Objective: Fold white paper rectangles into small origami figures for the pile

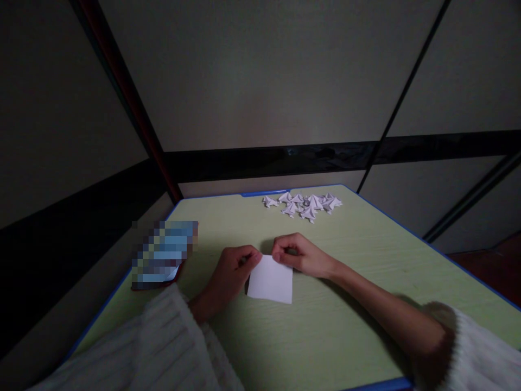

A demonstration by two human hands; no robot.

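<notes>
Near the middle of the table [345, 326], between its far and near edges: white paper [270, 280] pinched by two hands.
Thumb and fingers of the left hand [230, 271] grip the sheet's far left corner; those of the right hand [307, 255] grip its far edge, toward the right. Folded paper pieces [311, 205] cluster by the table's far edge. Uneven pinching could skew the sheet; opposing tugs might tear it.

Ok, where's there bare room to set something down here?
Bare tabletop lies between the right forearm and right edge, and between the white paper sheet and near edge. It's crowded by folded paper figures near the far edge and a pixelated device at left.
</notes>
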